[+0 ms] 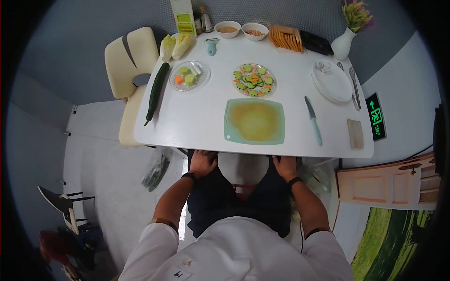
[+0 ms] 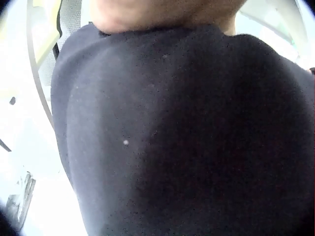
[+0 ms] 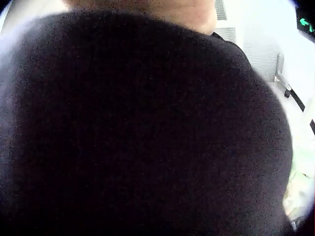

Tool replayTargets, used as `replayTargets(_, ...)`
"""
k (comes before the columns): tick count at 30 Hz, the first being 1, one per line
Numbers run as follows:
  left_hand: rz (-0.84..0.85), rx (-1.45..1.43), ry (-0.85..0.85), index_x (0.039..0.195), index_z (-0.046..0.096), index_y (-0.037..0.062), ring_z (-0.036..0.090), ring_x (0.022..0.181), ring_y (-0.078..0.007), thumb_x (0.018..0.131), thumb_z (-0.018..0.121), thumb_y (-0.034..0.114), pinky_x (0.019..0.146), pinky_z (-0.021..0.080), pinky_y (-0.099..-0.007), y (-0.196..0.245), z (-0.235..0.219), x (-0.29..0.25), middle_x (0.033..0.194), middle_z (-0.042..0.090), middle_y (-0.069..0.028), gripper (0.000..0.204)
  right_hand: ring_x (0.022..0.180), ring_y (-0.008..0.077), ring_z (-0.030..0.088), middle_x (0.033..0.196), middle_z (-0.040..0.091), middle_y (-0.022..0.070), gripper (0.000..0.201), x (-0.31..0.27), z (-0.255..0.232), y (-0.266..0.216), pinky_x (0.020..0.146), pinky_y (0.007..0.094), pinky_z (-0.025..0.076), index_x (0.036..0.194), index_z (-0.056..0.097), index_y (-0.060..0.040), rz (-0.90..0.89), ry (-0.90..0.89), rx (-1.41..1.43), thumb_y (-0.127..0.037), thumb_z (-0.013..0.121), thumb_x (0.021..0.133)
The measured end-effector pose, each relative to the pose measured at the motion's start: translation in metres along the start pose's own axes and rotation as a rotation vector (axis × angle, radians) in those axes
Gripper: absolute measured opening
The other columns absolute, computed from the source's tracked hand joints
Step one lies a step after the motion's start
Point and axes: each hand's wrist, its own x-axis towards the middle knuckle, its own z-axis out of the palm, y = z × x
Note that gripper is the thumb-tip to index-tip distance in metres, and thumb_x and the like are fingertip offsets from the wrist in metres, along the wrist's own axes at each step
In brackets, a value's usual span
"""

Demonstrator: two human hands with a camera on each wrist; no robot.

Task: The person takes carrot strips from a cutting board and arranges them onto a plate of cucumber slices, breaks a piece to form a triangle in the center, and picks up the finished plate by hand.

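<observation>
My left hand [image 1: 203, 163] rests on the left knee of the dark trousers [image 1: 218, 201], its fingertips at the table's front edge. On the other knee lies my right hand [image 1: 285, 167], also holding nothing. Both wrist views show mostly trouser cloth, with the heel of the left hand [image 2: 162, 14] and of the right hand [image 3: 152, 11] along the top. Nearest on the table is a green cutting board [image 1: 257, 121], stained yellowish. Behind it, a glass plate [image 1: 235, 85] carries arranged cucumber slices and orange pieces. A green-handled knife [image 1: 313, 121] lies right of the board.
A cucumber [image 1: 157, 93] and a plate [image 1: 204, 83] of cut vegetables lie left. Cabbage pieces [image 1: 182, 46], a peeler [image 1: 212, 47], two bowls [image 1: 228, 29] and bread slices [image 1: 286, 40] line the back. Stacked white plates [image 1: 335, 84], tongs [image 1: 355, 89] and a folded cloth [image 1: 355, 134] are right.
</observation>
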Motion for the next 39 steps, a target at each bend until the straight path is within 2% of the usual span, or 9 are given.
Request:
replayTargets(2, 0.107, -0.074, 0.097, 0.116, 0.071, 0.0099, 0.057, 0.12, -0.0354, 0.085, 0.064, 0.036, 0.11, 0.037, -0.0526, -0.002, 0.004, -0.002, 0.122, 0.067, -0.0147, 0.042, 0.125, 0.0447, 0.054, 0.13, 0.061, 0.0267, 0.053, -0.005, -0.001, -0.001, 0.11, 0.0535, 0.039, 0.129, 0.06, 0.0012, 0.029, -0.026, -0.005, -0.035, 0.067, 0.091)
replayTargets(3, 0.08, -0.051, 0.054, 0.116, 0.072, 0.01, 0.051, 0.13, -0.0337, 0.083, 0.065, 0.036, 0.116, 0.033, -0.0515, -0.002, 0.007, -0.004, 0.13, 0.065, -0.0136, 0.042, 0.127, 0.0439, 0.052, 0.131, 0.06, 0.0272, 0.055, -0.007, -0.001, -0.002, 0.112, 0.0533, 0.037, 0.131, 0.057, 0.0026, -0.021, 0.019, -0.041, -0.035, 0.066, 0.092)
replayTargets(4, 0.082, -0.047, 0.057, 0.116, 0.072, 0.01, 0.051, 0.13, -0.0337, 0.083, 0.065, 0.036, 0.116, 0.033, -0.0515, -0.002, 0.01, -0.006, 0.13, 0.065, -0.0136, 0.042, 0.129, 0.0431, 0.051, 0.132, 0.059, 0.0277, 0.057, -0.01, -0.002, -0.002, 0.114, 0.0532, 0.035, 0.134, 0.055, 0.0041, -0.07, 0.062, -0.079, -0.035, 0.065, 0.093)
replayTargets(6, 0.106, 0.032, 0.085, 0.118, 0.071, 0.0092, 0.047, 0.136, -0.0339, 0.083, 0.065, 0.036, 0.12, 0.029, -0.0519, 0.002, 0.012, -0.01, 0.139, 0.06, -0.0136, 0.044, 0.134, 0.0413, 0.047, 0.139, 0.055, 0.026, 0.059, -0.014, -0.006, -0.007, 0.118, 0.0526, 0.031, 0.138, 0.051, 0.0035, -0.007, -0.04, -0.068, -0.035, 0.063, 0.095)
replayTargets(7, 0.046, 0.01, 0.016, 0.117, 0.073, 0.0074, 0.04, 0.145, -0.032, 0.083, 0.062, 0.035, 0.124, 0.025, -0.0511, 0.005, 0.013, -0.011, 0.147, 0.056, -0.011, 0.046, 0.135, 0.0405, 0.046, 0.141, 0.054, 0.0253, 0.059, -0.017, -0.004, -0.006, 0.119, 0.0523, 0.03, 0.138, 0.05, 0.0031, -0.023, -0.006, -0.038, -0.035, 0.063, 0.095)
replayTargets(10, 0.047, 0.048, 0.012, 0.118, 0.073, 0.0078, 0.038, 0.146, -0.032, 0.082, 0.062, 0.037, 0.123, 0.024, -0.052, 0.009, 0.017, -0.014, 0.148, 0.055, -0.011, 0.047, 0.133, 0.037, 0.05, 0.14, 0.055, 0.0187, 0.059, -0.027, 0.005, -0.005, 0.12, 0.0524, 0.029, 0.139, 0.05, -0.0007, -0.057, 0.125, -0.027, -0.034, 0.065, 0.093)
replayTargets(15, 0.006, 0.065, -0.067, 0.126, 0.07, 0.0105, 0.03, 0.152, -0.031, 0.084, 0.062, 0.04, 0.125, 0.019, -0.0534, 0.017, 0.017, -0.02, 0.156, 0.047, -0.01, 0.052, 0.143, 0.0333, 0.041, 0.154, 0.045, 0.017, 0.064, -0.037, 0.004, -0.013, 0.121, 0.0523, 0.027, 0.145, 0.045, -0.0021, -0.019, 0.071, 0.008, -0.035, 0.064, 0.094)
replayTargets(19, 0.022, 0.095, -0.079, 0.131, 0.068, 0.0123, 0.029, 0.152, -0.0338, 0.085, 0.064, 0.041, 0.124, 0.019, -0.0574, 0.019, 0.02, -0.025, 0.156, 0.047, -0.0109, 0.054, 0.146, 0.0315, 0.038, 0.156, 0.043, 0.016, 0.065, -0.045, 0.003, -0.021, 0.121, 0.0526, 0.027, 0.146, 0.045, -0.0025, 0.005, 0.058, 0.048, -0.037, 0.063, 0.094)
replayTargets(39, -0.05, 0.052, -0.093, 0.127, 0.071, 0.0148, 0.027, 0.153, -0.0299, 0.085, 0.063, 0.04, 0.125, 0.016, -0.0549, 0.016, 0.01, -0.01, 0.158, 0.044, -0.0091, 0.05, 0.148, 0.03, 0.034, 0.155, 0.042, 0.0164, 0.068, -0.027, -0.005, -0.018, 0.122, 0.0583, 0.021, 0.147, 0.043, -0.0022, -0.015, -0.039, -0.022, -0.043, 0.061, 0.095)
